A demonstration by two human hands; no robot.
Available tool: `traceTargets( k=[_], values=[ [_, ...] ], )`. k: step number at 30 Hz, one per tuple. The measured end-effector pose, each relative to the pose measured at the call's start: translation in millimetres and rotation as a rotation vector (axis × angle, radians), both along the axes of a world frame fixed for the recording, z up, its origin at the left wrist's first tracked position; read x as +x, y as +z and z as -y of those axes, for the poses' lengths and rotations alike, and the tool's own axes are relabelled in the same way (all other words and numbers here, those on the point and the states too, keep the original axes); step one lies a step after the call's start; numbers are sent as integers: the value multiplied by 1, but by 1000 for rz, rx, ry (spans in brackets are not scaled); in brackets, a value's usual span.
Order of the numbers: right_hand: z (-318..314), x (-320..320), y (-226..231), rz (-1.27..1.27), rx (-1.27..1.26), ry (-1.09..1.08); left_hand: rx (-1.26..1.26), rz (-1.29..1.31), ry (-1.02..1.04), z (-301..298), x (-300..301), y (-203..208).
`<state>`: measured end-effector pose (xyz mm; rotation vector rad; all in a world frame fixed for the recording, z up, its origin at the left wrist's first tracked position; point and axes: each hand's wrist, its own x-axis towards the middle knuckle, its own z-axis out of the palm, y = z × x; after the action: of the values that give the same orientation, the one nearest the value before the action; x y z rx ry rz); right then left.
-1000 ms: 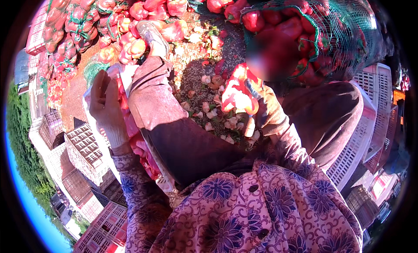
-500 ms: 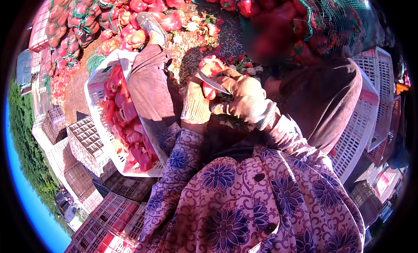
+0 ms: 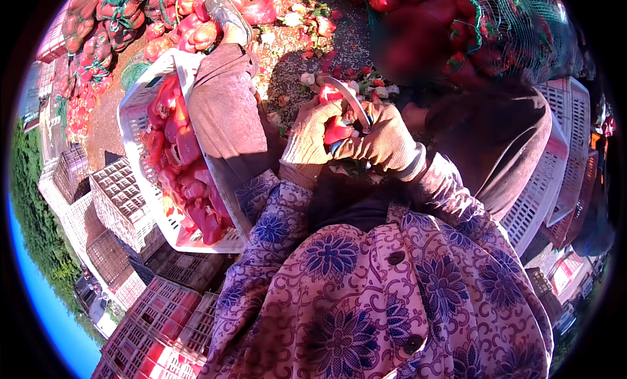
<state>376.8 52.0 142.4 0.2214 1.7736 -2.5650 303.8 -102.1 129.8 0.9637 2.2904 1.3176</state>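
In a tan work glove, my left hand (image 3: 308, 136) is closed around a red bell pepper (image 3: 336, 129), which shows between the two hands. My right hand (image 3: 390, 142), gloved too, grips a curved-blade knife (image 3: 351, 97). The blade rises from the right fist and arcs up and left over the pepper. Both hands meet in front of my lap, between my spread knees. Fingers hide much of the pepper and the knife's handle.
At my left leg stands a white crate (image 3: 134, 127) of red peppers (image 3: 186, 144). Net sacks of peppers (image 3: 121, 13) lie far left, and a green net sack (image 3: 509, 36) far right. Trimmings (image 3: 307, 78) litter the ground ahead. Stacked crates (image 3: 124, 199) stand at left, white crates (image 3: 539, 176) at right.
The knife has swung from lying slantwise across the pepper to pointing up and away. The pepper has sunk deeper between my hands, and the right hand sits a little lower.
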Motion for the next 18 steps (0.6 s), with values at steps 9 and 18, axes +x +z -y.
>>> traceTargets(
  k=[9,18],
  values=[
    [14,-5,9,98,-117,-43,63,-46,106,10,-7,11],
    [31,-16,9,101,-256,-88,711,1005,635,-17,7,18]
  ],
)
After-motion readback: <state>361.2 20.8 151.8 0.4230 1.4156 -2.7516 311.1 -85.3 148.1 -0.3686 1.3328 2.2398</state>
